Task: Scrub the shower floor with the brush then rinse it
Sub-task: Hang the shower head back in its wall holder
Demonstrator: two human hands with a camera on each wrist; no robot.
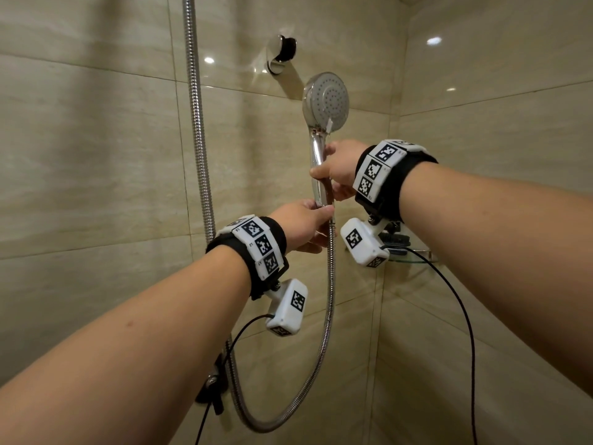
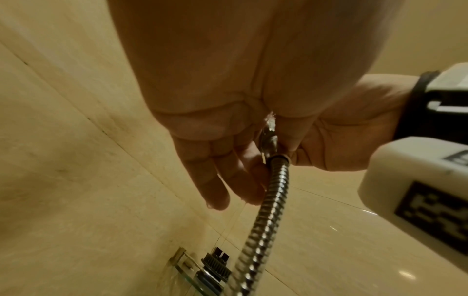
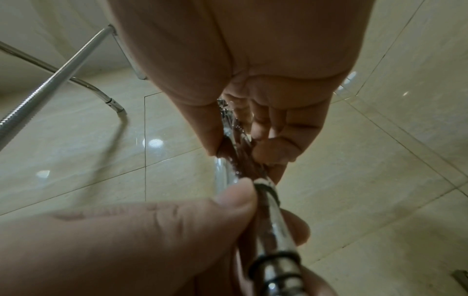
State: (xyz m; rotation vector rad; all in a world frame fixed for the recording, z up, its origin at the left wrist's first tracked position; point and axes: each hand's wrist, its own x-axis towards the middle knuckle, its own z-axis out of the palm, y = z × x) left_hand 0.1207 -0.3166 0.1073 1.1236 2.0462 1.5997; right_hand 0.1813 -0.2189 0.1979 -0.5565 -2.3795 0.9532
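Head view: the right hand (image 1: 340, 167) was wrapped around the chrome handle of the shower head (image 1: 326, 102) at frame centre, and the left hand (image 1: 303, 224) pinched the handle's lower end where the hose (image 1: 327, 303) joins. The empty wall bracket (image 1: 282, 53) sat above them.

Left wrist view: the left hand's thumb and forefinger closed on the hose nut, the other fingers (image 2: 215, 192) hanging loose. The brush (image 2: 215, 266) lay on the glass shelf (image 2: 177, 258) at bottom centre, well apart.

Right wrist view: the right hand's fingers (image 3: 276, 128) curled round the wet handle.

Recommendation: keep both grips firm on the slick chrome, aim the face down at the floor, and let the hose hang untwisted.
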